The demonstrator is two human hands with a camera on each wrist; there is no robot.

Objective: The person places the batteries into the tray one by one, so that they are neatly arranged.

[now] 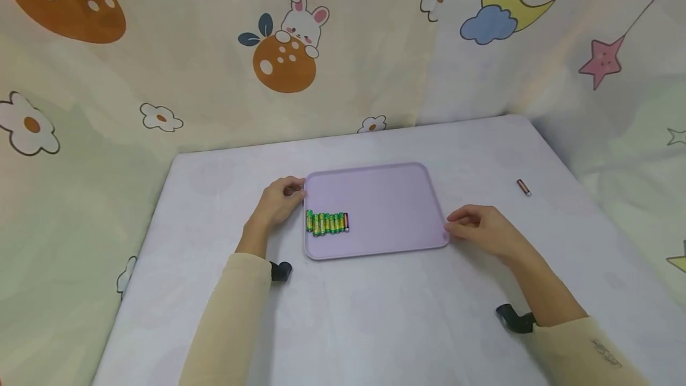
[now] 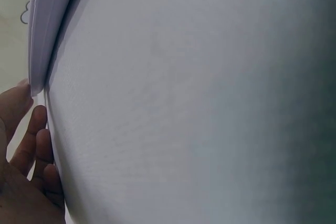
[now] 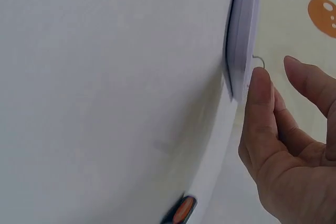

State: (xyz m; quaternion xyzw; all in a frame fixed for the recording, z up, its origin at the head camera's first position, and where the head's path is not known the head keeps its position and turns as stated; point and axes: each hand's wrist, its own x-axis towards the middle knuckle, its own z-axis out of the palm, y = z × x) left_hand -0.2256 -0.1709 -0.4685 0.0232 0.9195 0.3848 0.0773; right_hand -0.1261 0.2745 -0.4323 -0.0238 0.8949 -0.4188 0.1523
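A lilac tray point(image 1: 386, 210) lies on the white table. Along its left side several green-and-yellow batteries point(image 1: 324, 223) form a row, with a black-and-copper battery point(image 1: 346, 222) at the right end. My left hand point(image 1: 278, 200) touches the tray's left edge with thumb and fingertips; the left wrist view shows the thumb against the tray's side and the other fingers bent below it. At the lower right corner, my right hand point(image 1: 482, 228) has its fingertips right at the rim. In the right wrist view that hand's thumb and fingers are spread apart, holding nothing.
A loose battery point(image 1: 524, 187) lies on the table point(image 1: 375, 314) to the right, beyond my right hand. Behind the table's back edge hangs a cloth point(image 1: 203, 46) printed with cartoons. Black wrist cameras point(image 1: 515, 318) sit at both sleeves.
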